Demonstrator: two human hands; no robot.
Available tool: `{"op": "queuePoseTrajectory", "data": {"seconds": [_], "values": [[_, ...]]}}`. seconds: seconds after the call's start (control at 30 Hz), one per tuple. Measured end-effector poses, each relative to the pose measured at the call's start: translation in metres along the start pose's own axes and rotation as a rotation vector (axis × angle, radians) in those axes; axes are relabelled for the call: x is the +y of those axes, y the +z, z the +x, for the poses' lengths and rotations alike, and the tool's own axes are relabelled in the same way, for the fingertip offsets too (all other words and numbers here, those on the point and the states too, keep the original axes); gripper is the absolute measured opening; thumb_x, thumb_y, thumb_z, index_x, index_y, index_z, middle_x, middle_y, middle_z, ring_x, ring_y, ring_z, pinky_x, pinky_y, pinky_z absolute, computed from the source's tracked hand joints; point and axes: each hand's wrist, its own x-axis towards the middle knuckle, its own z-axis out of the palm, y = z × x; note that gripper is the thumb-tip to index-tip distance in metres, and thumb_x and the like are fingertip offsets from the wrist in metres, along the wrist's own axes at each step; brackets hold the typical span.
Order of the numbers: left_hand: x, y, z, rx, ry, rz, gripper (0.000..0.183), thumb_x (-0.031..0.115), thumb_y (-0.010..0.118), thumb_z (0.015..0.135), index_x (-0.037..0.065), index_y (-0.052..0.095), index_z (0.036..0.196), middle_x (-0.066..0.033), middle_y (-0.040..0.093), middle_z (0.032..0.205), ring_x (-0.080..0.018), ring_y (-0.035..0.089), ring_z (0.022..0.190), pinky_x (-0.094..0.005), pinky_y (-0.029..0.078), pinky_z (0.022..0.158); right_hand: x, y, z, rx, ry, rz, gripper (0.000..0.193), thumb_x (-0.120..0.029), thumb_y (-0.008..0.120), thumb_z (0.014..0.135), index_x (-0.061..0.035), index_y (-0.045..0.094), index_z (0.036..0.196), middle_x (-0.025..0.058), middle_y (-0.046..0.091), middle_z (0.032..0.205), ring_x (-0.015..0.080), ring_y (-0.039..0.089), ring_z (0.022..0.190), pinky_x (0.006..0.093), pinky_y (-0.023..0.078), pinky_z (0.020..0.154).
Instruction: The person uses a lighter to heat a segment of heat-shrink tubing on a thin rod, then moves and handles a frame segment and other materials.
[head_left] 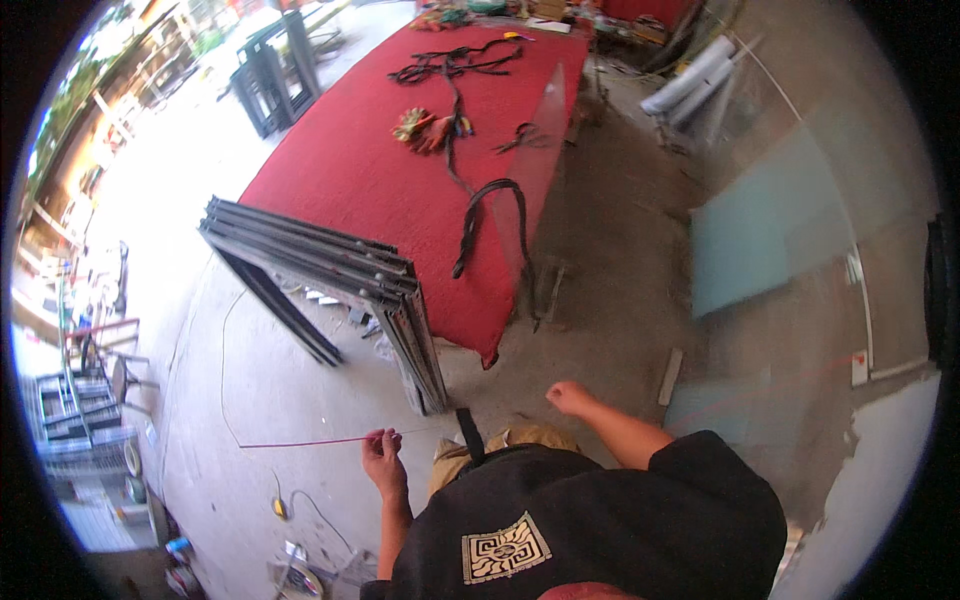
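My left hand (pixel 383 458) is closed, fingers pinched on a thin reddish cord (pixel 300 443). The cord runs off to the left, where a thin pale line bends up toward the frames. My right hand (pixel 568 397) is held in front of my body with its fingers curled closed; what is in them, if anything, is too small to make out. Just ahead of my left hand stands a stack of dark grey metal frames (pixel 320 258), upright against the near end of the table with the red cover (pixel 360 130).
On the red cover lie dark rubber-like strips (pixel 470 215), work gloves (pixel 425 130) and a clear glass pane (pixel 535 170). More dark frames (pixel 275 75) stand at the far left. Pale glass sheets (pixel 765 235) lean at the right wall. A yellow tape measure-like object (pixel 279 508) lies on the floor.
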Motion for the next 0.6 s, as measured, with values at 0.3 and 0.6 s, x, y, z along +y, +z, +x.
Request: {"op": "queuePoseTrajectory", "data": {"seconds": [0.3, 0.6], "values": [[-0.017, -0.034, 0.066, -0.178, -0.002, 0.055, 0.019, 0.011, 0.063, 0.102, 0.0, 0.056, 0.115, -0.0121, 0.068, 0.102, -0.0193, 0.067, 0.089, -0.0299, 0.058, 0.077, 0.17, 0.074, -0.1, -0.047, 0.481, -0.095, 0.05, -0.045, 0.052, 0.102, -0.0019, 0.074, 0.113, 0.0199, 0.073, 0.107, 0.0407, 0.067, 0.1, 0.0542, 0.051, 0.091], [0.009, -0.012, 0.089, -0.383, 0.044, 0.159, 0.021, 0.016, 0.062, 0.104, -0.001, 0.056, 0.116, -0.012, 0.067, 0.101, -0.0179, 0.062, 0.083, -0.0286, 0.054, 0.076, 0.135, 0.164, -0.172, -0.035, 0.419, 0.054, 0.046, -0.041, 0.052, 0.1, -0.0014, 0.075, 0.1, 0.0219, 0.072, 0.099, 0.0421, 0.067, 0.093, 0.0551, 0.051, 0.084]]}}
